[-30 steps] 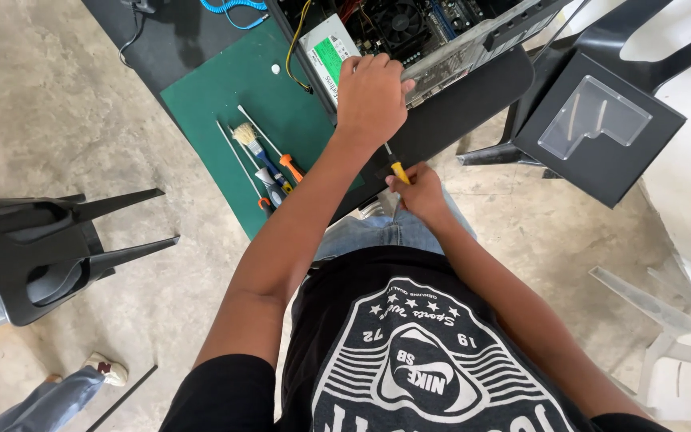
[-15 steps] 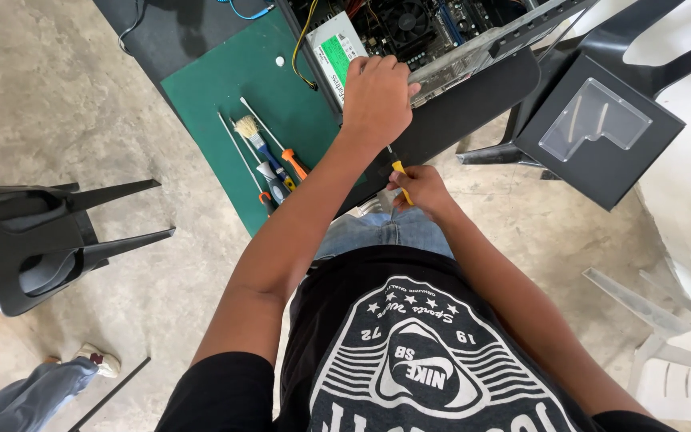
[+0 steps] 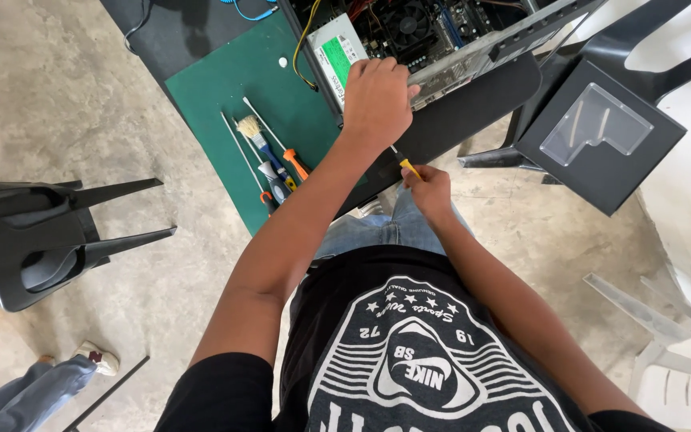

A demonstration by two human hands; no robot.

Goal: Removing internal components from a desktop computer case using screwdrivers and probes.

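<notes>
- Gripping the edge of the open computer case (image 3: 473, 60), the left hand (image 3: 375, 100) is curled shut on its metal frame, just beside the silver power supply (image 3: 337, 54).
- The right hand (image 3: 428, 188) is closed around a yellow-handled screwdriver (image 3: 405, 163), whose shaft angles up toward the case.
- The case rests on the bench (image 3: 473, 120).
- A brush (image 3: 259, 142) and more screwdrivers (image 3: 281, 156) lie on the green mat (image 3: 225, 88), left of the hands.
</notes>
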